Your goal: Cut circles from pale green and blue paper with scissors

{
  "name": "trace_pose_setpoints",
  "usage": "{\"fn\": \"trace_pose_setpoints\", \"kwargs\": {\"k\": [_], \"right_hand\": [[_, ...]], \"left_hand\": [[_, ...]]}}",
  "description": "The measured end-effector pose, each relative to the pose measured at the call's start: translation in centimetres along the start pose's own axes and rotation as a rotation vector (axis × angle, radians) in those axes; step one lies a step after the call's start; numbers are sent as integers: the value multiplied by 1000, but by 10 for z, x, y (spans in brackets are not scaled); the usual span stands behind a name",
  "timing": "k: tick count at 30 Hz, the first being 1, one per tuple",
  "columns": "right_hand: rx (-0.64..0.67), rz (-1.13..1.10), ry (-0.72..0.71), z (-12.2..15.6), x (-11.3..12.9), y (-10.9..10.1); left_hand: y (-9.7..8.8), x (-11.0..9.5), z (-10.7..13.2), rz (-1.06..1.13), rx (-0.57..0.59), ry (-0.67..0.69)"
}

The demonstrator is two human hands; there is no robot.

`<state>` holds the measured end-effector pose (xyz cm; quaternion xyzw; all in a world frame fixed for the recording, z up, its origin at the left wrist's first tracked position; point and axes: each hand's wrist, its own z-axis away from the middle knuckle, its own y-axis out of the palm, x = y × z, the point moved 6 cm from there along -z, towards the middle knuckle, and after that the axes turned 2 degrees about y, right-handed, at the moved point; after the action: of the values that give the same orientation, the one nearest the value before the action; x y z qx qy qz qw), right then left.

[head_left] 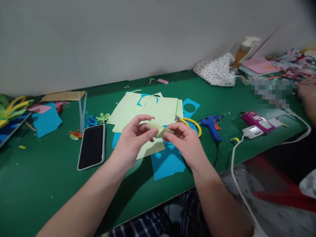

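Observation:
A small piece of pale green paper, which looks curved or folded, is held up between both hands. My left hand pinches its left side between thumb and fingers. On its right side my right hand grips the lower edge with thumb and forefinger. Beneath them lie pale green sheets in a loose pile, with blue paper partly under it. Yellow-handled scissors rest just beyond my right hand, their blades partly on the pile.
A blue glue gun lies to the right, near a magenta device and a white cable. At left are a phone and a green paper flower. A patterned bag stands behind. Another person's hand shows at far right.

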<state>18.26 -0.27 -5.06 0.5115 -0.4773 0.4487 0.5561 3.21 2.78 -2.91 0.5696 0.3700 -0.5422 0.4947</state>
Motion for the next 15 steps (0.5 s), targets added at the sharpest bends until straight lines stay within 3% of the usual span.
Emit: {"fn": "trace_pose_setpoints", "kwargs": {"k": [6,15], "right_hand": [[-26,106,-95,2,7,-3],[-90,310,-313,10,23,1]], "left_hand": [[6,-14,2,-444,118,126],[10,-28,10,-786,146,364]]}}
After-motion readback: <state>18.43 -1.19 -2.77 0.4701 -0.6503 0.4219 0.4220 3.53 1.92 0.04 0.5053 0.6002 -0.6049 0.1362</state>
